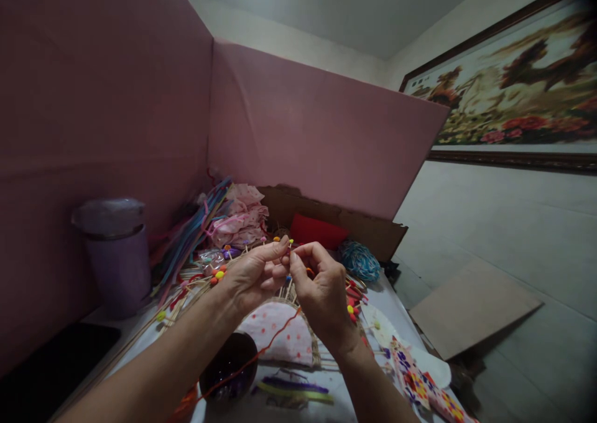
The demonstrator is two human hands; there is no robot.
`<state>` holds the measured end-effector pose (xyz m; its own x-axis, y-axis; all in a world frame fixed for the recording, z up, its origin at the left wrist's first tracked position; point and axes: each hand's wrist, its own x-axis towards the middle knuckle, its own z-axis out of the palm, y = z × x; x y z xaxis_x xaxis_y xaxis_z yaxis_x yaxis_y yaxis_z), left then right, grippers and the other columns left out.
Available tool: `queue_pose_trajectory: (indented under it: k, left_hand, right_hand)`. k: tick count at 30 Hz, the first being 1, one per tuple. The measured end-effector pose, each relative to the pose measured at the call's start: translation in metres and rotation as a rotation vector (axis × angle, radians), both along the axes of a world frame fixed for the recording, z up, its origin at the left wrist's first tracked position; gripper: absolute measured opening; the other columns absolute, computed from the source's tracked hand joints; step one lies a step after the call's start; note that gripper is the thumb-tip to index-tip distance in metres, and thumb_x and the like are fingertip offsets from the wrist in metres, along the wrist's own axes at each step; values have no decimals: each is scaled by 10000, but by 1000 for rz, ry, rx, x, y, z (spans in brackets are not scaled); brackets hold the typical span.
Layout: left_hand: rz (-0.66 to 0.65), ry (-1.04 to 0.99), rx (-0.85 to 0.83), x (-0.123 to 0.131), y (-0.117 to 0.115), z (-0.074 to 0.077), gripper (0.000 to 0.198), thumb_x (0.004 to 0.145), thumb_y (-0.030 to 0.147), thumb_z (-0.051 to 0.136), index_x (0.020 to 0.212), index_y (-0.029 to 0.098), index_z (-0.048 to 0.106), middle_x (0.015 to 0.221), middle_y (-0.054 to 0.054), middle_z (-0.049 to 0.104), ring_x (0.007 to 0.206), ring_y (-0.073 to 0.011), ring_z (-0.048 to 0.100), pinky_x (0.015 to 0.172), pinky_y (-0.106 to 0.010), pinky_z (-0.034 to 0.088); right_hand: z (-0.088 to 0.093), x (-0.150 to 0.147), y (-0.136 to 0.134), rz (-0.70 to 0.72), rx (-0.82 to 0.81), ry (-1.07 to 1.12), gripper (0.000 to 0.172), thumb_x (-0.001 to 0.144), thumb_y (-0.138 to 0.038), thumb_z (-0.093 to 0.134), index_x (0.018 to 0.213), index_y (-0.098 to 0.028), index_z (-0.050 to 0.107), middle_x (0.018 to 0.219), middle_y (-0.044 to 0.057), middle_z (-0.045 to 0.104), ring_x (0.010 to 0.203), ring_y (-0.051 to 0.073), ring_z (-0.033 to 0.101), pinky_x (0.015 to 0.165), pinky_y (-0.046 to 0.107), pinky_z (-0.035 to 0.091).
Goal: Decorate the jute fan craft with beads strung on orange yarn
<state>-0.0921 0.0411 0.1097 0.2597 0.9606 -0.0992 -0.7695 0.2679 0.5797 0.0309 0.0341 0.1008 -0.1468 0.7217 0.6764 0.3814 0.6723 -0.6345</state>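
Note:
My left hand (261, 272) and my right hand (324, 295) meet fingertip to fingertip over the table. Between them shows a thin stick with a small yellow ball tip (291, 242), pinched by my left thumb and fingers. Orange yarn (275, 337) trails from below my right hand, whose thumb and forefinger are pressed together on it. The yarn crosses a dark round bowl (229, 368) toward the lower left. Under my hands lies a woven piece with sticks and a half-round white cloth patch (277, 330) with reddish dots. The exact grip at the fingertips is partly hidden.
A purple lidded bin (119, 267) stands at left near bundled pipe cleaners (193, 227). Behind are crumpled pink fabric (240, 214), a red cushion-like object (318, 231) and a blue yarn ball (359, 260). Flower-patterned fabric (415, 376) lies at right; pink panels rise behind.

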Motion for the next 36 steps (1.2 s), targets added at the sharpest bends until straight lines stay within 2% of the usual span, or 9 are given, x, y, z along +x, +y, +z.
queue_pose_trajectory:
  k: [7, 13, 17, 19, 22, 25, 31, 33, 36]
  left_hand:
    - [-15, 11, 44, -1, 2, -2, 190, 849, 106, 533, 660, 86, 544, 521, -15, 530, 320, -18, 395, 247, -85, 261]
    - [45, 105, 167, -1, 2, -6, 49, 766, 74, 607, 729, 96, 584, 573, -6, 550, 347, -18, 408, 267, -91, 251]
    - [112, 208, 242, 3, -1, -4, 62, 727, 110, 667, 761, 81, 623, 605, -6, 562, 425, -25, 466, 359, -98, 334]
    - [167, 323, 286, 5, -3, -3, 121, 724, 184, 696, 739, 90, 620, 563, 12, 543, 411, -24, 440, 362, -107, 313]
    - [348, 568, 394, 7, -4, -2, 220, 731, 295, 694, 659, 118, 586, 452, 56, 464, 338, -18, 333, 322, -130, 219]
    - [484, 717, 486, 8, -4, -2, 237, 742, 329, 676, 652, 139, 566, 447, 68, 455, 339, -23, 329, 327, -139, 224]
    - [427, 526, 394, 8, -6, 1, 321, 754, 385, 647, 619, 168, 452, 438, 90, 383, 315, -18, 271, 302, -130, 192]
    - [402, 452, 356, 6, -6, 3, 321, 743, 381, 654, 620, 165, 452, 465, 74, 427, 304, -16, 281, 287, -127, 175]
    - [344, 387, 316, 5, -6, 5, 187, 698, 240, 687, 725, 133, 536, 545, 38, 514, 344, -24, 366, 307, -115, 216]
  right_hand:
    - [1, 0, -1, -10, -8, 33, 110, 865, -233, 505, 778, -193, 561, 706, 8, 651, 644, 147, 614, 597, 248, 443]
    - [0, 2, 0, -27, 0, 44, 99, 871, -238, 506, 802, -196, 563, 735, 8, 663, 670, 148, 616, 616, 245, 444]
    - [-1, 1, 2, -81, 11, 24, 113, 869, -261, 512, 799, -192, 567, 722, 6, 649, 645, 146, 592, 586, 241, 422]
    - [-1, 1, 2, -75, 6, 27, 127, 872, -268, 510, 787, -189, 562, 706, 1, 640, 624, 137, 579, 579, 236, 414]
    - [-1, -1, 1, -47, 1, 28, 152, 875, -279, 510, 762, -186, 554, 669, -13, 619, 577, 120, 549, 560, 229, 400]
    - [0, -1, 1, -25, -4, 20, 148, 870, -281, 517, 765, -184, 558, 663, -17, 610, 549, 112, 527, 535, 225, 385]
    - [-1, 0, 2, -3, -6, 29, 148, 873, -264, 504, 759, -183, 554, 635, -22, 581, 554, 111, 514, 520, 217, 374]
    - [-1, 0, 2, -5, -13, 48, 148, 874, -267, 498, 765, -184, 553, 624, -24, 573, 536, 109, 505, 502, 215, 366]
    - [-1, 0, 2, 5, -22, 73, 152, 876, -279, 501, 771, -184, 556, 625, -23, 579, 517, 105, 500, 491, 212, 366]
